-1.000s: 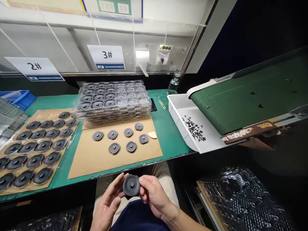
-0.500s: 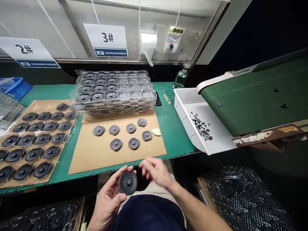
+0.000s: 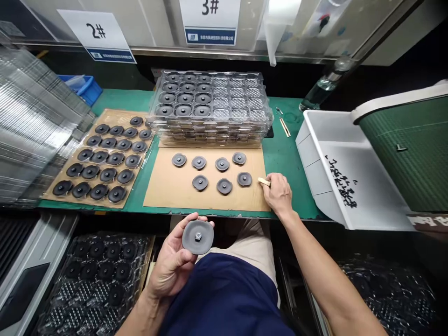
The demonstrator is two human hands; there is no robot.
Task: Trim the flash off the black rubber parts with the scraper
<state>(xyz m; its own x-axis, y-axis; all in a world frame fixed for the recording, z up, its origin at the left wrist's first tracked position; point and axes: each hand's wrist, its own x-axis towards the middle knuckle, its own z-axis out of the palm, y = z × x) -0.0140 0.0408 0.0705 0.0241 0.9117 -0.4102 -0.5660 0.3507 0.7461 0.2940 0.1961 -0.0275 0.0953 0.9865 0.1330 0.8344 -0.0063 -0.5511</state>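
Fingers and thumb of my left hand (image 3: 175, 261) grip the edge of a dark grey round disc (image 3: 206, 237) with a raised stud in its middle. The disc is in front of my body, short of the table edge. My right hand (image 3: 279, 192) is closed on a small cream-coloured pad (image 3: 264, 181) at the right side of the cardboard sheet (image 3: 168, 193). The pad is tilted on edge, partly hidden by my fingers. Several similar grey discs (image 3: 224, 186) lie spread on the cardboard, the closest one just left of the pad.
Behind the cardboard stands a stack of clear trays (image 3: 210, 123), partly filled with discs. Left lies a disc-filled tray (image 3: 101, 198). A white bin (image 3: 315, 172) with small black pieces sits right, under a green conveyor (image 3: 416, 140). Tweezers (image 3: 284, 127) and a glass bottle (image 3: 324, 88) stand behind.
My right hand has moved from beside the held disc out to the right and taken hold of the cream pad. The view has shifted; my left hand still holds the disc.
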